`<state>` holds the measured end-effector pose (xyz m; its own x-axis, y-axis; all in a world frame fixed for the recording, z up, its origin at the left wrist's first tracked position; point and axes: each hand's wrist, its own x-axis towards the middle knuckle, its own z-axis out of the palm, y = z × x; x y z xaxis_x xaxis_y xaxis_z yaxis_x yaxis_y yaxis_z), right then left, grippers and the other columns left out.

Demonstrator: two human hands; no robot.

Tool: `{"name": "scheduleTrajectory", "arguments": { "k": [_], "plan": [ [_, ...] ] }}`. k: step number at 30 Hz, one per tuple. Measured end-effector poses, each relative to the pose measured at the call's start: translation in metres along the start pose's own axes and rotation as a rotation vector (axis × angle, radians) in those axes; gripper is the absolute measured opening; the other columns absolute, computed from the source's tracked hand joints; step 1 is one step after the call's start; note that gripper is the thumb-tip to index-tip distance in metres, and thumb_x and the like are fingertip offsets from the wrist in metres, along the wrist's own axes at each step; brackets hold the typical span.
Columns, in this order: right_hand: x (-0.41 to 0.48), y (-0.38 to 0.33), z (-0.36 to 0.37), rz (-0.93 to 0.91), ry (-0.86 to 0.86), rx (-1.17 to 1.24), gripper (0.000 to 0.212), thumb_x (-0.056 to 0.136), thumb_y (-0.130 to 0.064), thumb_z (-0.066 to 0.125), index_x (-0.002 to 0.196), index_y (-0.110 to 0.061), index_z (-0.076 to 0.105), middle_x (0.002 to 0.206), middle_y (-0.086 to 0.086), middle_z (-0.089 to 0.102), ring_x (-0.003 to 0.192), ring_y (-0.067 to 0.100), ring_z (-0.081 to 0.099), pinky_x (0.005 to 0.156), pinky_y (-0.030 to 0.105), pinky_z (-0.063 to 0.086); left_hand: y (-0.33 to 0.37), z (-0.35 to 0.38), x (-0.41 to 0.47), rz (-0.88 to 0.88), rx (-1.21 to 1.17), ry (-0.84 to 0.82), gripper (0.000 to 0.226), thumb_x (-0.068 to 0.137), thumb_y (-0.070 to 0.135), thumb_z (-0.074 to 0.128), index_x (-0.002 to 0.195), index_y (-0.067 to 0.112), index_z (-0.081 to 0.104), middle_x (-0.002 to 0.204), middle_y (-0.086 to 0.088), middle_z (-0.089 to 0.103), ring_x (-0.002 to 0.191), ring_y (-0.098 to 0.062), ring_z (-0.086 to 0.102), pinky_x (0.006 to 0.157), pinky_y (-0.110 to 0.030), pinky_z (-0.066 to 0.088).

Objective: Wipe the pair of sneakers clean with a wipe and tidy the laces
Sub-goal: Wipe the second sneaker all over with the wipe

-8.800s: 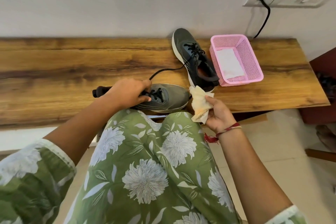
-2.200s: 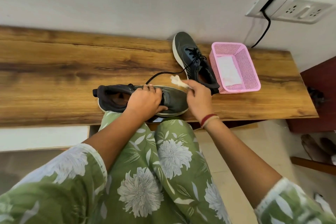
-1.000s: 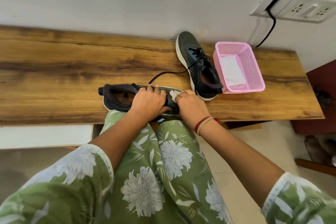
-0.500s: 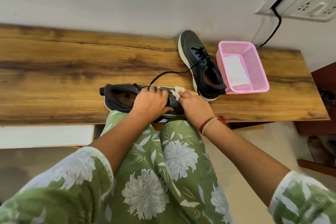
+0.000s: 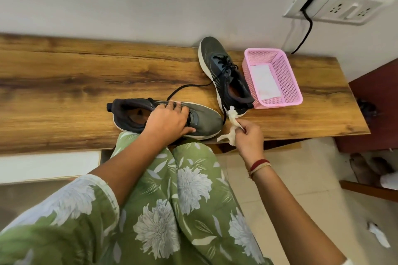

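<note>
On the wooden bench (image 5: 64, 84), I steady one sneaker (image 5: 202, 120).
My left hand (image 5: 168, 121) grips it; my right hand (image 5: 249, 135) pinches the wipe (image 5: 232, 116).

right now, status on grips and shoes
Left grip holds near shoe. Right grip pinches wipe, off that shoe. Loose lace trails across bench.

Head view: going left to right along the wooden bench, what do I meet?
Near sneaker → far sneaker → pink basket. The wipe overlaps the far sneaker, so it is left out.
</note>
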<state>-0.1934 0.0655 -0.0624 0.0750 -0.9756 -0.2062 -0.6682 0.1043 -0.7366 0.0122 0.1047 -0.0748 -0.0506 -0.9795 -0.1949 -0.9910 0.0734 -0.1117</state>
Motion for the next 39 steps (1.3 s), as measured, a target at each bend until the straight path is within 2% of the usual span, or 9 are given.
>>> {"name": "scheduleTrajectory", "arguments": {
  "k": [6, 11, 16, 19, 22, 26, 30, 35, 39],
  "plan": [
    [0.022, -0.023, 0.033, -0.367, -0.151, -0.471, 0.049, 0.084, 0.009, 0.041, 0.128, -0.007, 0.054, 0.134, 0.009, 0.052, 0.122, 0.025, 0.046, 0.104, 0.025, 0.03, 0.001, -0.001, 0.0, 0.008, 0.016, 0.004, 0.066, 0.094, 0.059, 0.031, 0.133, 0.006, 0.036, 0.147, -0.015, 0.039, 0.137, -0.028, 0.035, 0.097, -0.038, 0.041],
    [0.009, -0.013, 0.034, -0.471, -0.2, -0.86, 0.048, 0.091, 0.001, 0.037, 0.139, -0.006, 0.037, 0.141, 0.011, 0.041, 0.12, 0.029, 0.045, 0.092, 0.039, 0.045, 0.003, 0.0, 0.0, -0.008, -0.006, -0.024, 0.063, 0.095, 0.056, 0.033, 0.132, 0.006, 0.035, 0.147, -0.015, 0.038, 0.137, -0.028, 0.035, 0.096, -0.039, 0.041],
    [-0.013, 0.0, 0.025, -0.518, -0.244, -0.85, 0.048, 0.09, 0.003, 0.04, 0.137, -0.004, 0.042, 0.144, 0.013, 0.041, 0.125, 0.031, 0.043, 0.102, 0.036, 0.037, 0.005, -0.003, -0.001, 0.026, 0.024, -0.03, 0.066, 0.095, 0.056, 0.033, 0.139, 0.007, 0.028, 0.152, -0.014, 0.029, 0.14, -0.029, 0.029, 0.104, -0.038, 0.035],
    [-0.011, -0.007, 0.013, -0.431, -0.241, -0.582, 0.039, 0.083, 0.004, 0.046, 0.113, -0.009, 0.065, 0.121, 0.006, 0.06, 0.111, 0.024, 0.052, 0.096, 0.027, 0.036, 0.004, -0.004, -0.003, 0.019, 0.002, -0.029, 0.065, 0.095, 0.057, 0.033, 0.137, 0.007, 0.031, 0.151, -0.015, 0.032, 0.139, -0.029, 0.031, 0.102, -0.038, 0.038],
    [0.0, -0.012, 0.007, -0.386, -0.084, -0.355, 0.037, 0.081, 0.008, 0.046, 0.108, -0.005, 0.068, 0.113, 0.009, 0.064, 0.106, 0.023, 0.056, 0.1, 0.026, 0.037, 0.003, -0.005, -0.003, 0.016, -0.007, -0.011, 0.064, 0.094, 0.057, 0.034, 0.133, 0.007, 0.036, 0.148, -0.015, 0.036, 0.137, -0.03, 0.034, 0.099, -0.038, 0.041],
    [0.01, -0.009, 0.022, -0.498, -0.177, -0.533, 0.044, 0.079, 0.01, 0.048, 0.119, -0.003, 0.061, 0.125, 0.014, 0.058, 0.117, 0.031, 0.051, 0.104, 0.035, 0.036, 0.004, -0.003, -0.001, 0.01, -0.001, -0.008, 0.065, 0.093, 0.059, 0.033, 0.132, 0.007, 0.036, 0.148, -0.016, 0.036, 0.137, -0.03, 0.034, 0.099, -0.038, 0.041],
    [0.005, 0.002, 0.017, -0.661, -0.217, -0.627, 0.037, 0.071, 0.009, 0.055, 0.103, -0.002, 0.068, 0.105, 0.015, 0.065, 0.097, 0.034, 0.059, 0.085, 0.041, 0.052, 0.005, -0.001, 0.0, 0.001, -0.003, -0.015, 0.065, 0.094, 0.059, 0.033, 0.134, 0.007, 0.034, 0.149, -0.016, 0.035, 0.138, -0.03, 0.034, 0.099, -0.038, 0.04],
    [0.027, -0.016, 0.025, -0.568, -0.225, -0.596, 0.041, 0.082, 0.005, 0.046, 0.119, -0.004, 0.061, 0.125, 0.012, 0.057, 0.116, 0.029, 0.049, 0.101, 0.033, 0.034, 0.002, -0.003, -0.004, 0.028, -0.039, 0.062, 0.066, 0.093, 0.058, 0.036, 0.137, 0.009, 0.035, 0.146, -0.012, 0.041, 0.134, -0.024, 0.04, 0.099, -0.034, 0.039],
    [0.01, -0.002, 0.021, -0.641, -0.26, -0.568, 0.034, 0.079, 0.003, 0.052, 0.108, -0.006, 0.067, 0.119, 0.011, 0.062, 0.114, 0.028, 0.055, 0.101, 0.033, 0.039, 0.003, -0.007, -0.01, 0.031, -0.12, 0.061, 0.067, 0.09, 0.058, 0.045, 0.141, 0.014, 0.037, 0.141, -0.007, 0.042, 0.129, -0.023, 0.04, 0.1, -0.034, 0.036]
  ]
}}
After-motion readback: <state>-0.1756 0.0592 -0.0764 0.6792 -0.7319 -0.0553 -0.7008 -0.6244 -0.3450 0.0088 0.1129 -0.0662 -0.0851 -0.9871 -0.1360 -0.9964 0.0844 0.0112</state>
